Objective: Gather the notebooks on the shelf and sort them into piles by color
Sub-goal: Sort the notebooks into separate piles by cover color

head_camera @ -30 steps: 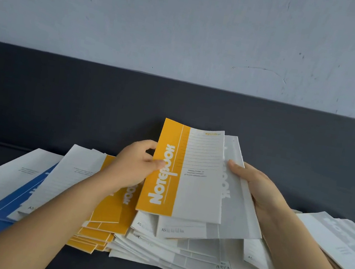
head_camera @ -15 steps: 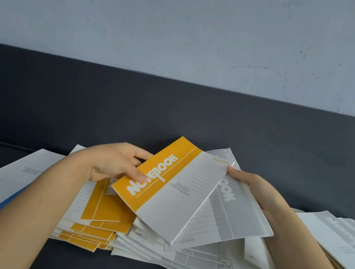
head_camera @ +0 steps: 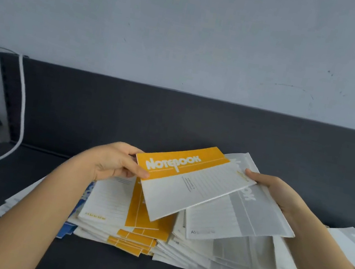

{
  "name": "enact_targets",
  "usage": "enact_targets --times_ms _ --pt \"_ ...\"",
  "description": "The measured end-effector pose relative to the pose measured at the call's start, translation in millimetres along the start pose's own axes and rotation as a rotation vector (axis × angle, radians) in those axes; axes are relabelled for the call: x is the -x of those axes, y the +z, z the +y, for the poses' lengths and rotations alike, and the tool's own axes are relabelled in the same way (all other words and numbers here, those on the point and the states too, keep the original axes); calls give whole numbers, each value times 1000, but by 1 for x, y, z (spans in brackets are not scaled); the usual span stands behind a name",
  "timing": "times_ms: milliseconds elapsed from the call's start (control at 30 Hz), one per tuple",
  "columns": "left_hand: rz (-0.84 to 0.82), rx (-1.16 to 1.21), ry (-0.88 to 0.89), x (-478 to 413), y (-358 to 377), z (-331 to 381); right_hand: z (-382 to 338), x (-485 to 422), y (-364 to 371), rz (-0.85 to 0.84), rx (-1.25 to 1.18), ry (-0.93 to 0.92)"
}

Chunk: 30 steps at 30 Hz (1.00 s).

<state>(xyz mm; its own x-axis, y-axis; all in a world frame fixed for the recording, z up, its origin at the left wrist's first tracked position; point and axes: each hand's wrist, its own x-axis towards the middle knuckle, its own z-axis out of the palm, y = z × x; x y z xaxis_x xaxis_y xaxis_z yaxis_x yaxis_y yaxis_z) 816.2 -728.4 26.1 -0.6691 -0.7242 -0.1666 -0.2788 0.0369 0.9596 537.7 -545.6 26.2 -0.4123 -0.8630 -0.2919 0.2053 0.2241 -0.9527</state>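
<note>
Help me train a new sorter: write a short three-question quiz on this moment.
1. Multiple choice: what colour is the band on the paper notebook held by the right hand? A grey, B blue, C yellow.
2. True or false: the blue-banded paper notebook lies to the right of the stack of yellow-banded notebooks.
3. Fill in: the white word on the band of the raised yellow-banded white notebook, gripped by the left hand, reads ___.
Key: 1 A; 2 false, it lies to the left; 3 Notebook.
</note>
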Motion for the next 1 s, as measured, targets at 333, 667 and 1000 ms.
enact_targets --times_ms 333,667,1000 --pt "289 -4 224 3 -49 -21 12 1 63 -103 51 86" --pt "-2 -745 348 -34 -76 4 5 -1 43 42 -38 44" --pt "37 -871 409 -71 -28 -19 25 -29 72 -23 -208 72"
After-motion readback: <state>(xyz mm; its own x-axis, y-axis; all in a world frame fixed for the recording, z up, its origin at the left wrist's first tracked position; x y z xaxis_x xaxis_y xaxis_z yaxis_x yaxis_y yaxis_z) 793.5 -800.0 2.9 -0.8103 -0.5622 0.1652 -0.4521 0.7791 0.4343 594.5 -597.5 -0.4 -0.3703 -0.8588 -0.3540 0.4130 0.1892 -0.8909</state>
